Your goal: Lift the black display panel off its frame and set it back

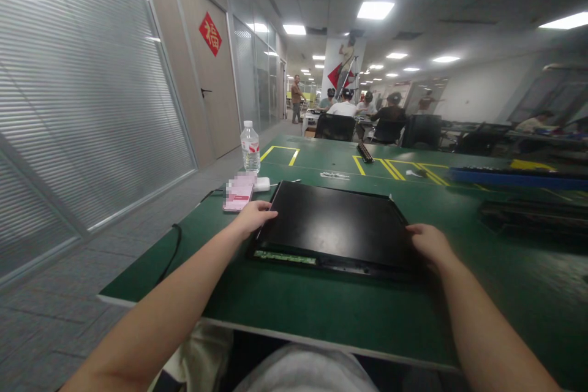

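- Black, flat rectangular panel (333,226) with a green circuit strip along its near edge lies on the green work table (321,312) before me.
- My left hand (252,217) rests fingers together on its left edge.
- My right hand (429,244) curls over the right edge.
- A pink phone (239,193) and a clear plastic water bottle (250,147) sit beyond.

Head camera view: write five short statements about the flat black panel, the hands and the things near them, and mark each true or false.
1. Both hands rest on the flat black rectangular panel: left hand at its left edge, right hand at its right. True.
2. The panel stands upright. False: it lies flat on the green table.
3. A clear plastic water bottle stands beyond the left hand. True.
4. The bottle lies tipped over. False: it stands upright.
5. The pink phone lies on the panel. False: it lies beside it.
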The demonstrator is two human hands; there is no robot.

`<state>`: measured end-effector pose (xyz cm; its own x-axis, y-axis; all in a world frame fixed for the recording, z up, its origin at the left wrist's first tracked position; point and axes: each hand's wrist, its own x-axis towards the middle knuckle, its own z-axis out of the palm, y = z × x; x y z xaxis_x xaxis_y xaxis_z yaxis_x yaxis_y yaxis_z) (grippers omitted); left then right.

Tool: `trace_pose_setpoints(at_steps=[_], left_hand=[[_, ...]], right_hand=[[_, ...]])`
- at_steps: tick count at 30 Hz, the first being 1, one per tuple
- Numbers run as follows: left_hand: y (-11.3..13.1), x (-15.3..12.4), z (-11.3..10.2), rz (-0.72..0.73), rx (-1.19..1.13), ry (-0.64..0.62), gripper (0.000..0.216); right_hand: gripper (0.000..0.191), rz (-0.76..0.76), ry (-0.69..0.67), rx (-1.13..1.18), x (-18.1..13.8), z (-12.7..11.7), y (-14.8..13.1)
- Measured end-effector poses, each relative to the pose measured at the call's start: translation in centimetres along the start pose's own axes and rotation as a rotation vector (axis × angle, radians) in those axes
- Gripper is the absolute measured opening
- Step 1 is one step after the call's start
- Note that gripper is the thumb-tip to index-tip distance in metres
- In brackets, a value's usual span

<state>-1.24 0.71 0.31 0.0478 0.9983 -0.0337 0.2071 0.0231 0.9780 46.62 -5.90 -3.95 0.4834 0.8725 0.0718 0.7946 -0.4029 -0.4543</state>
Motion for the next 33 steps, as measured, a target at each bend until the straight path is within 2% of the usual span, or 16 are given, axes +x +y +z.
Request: trace_pose_setpoints(at_steps=[9,16,19,26,33], left_hand=[[0.3,-0.3,-0.1,0.031,0.037,0.002,0.047],[1.2,-0.6,0.2,0.035,-0.337,-0.049,0.036],[1.5,-0.8,0.4,0.002,-0.438,-0.071,0.040],[2.1,-1.7,0.4,0.024,-0.536,-0.134,0.049],[2.1,-1.8,0.4,0.075,-0.576,-0.154,0.058]], right_hand=[[0.048,0.018,0.014,0.049,-0.1,0.4,0.2],[0.043,0.024,0.022,0.083,0.1,0.7,0.5],[0.039,0.016,0.027,0.085,-0.1,0.6,0.3],[0.036,0.027,-0.001,0.056,-0.8,-0.1,-0.7],[0.041,0.031,0.103,0.130,-1.0,-0.4,-1.3]])
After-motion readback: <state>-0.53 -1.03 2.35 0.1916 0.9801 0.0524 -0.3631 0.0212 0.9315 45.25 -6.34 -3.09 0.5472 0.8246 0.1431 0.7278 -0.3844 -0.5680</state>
